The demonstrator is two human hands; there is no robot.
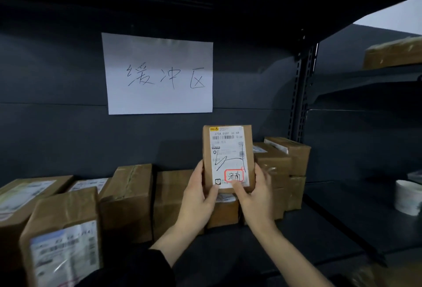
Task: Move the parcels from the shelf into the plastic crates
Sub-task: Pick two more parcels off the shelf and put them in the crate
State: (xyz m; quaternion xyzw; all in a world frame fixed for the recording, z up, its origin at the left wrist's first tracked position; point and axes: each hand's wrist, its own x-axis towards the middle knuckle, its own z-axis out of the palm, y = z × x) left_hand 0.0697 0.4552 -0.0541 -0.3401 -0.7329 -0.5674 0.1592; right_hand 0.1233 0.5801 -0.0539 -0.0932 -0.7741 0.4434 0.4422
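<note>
Head view: a small parcel (228, 159) is held upright, label toward the camera, just below the middle of the frame toward five o'clock, in front of the back panel of the shelf (319, 229). It is gripped at its lower corners. The left hand (198, 195) is curled round the edge at seven o'clock of it and the right hand (255, 193) round the edge at five o'clock, each thumb laid on the label face. Other parcels (127, 197) are seen on the shelf at eight o'clock of it, a stack (285, 161) at three o'clock behind the right hand, and a handwritten paper sign (157, 73) at eleven o'clock. The picking step is judged to be in hand, the label apparently being read. No plastic crates are seen, so a turn away from the shelf is called for next, both grips being kept firm until a crate is found.
</note>
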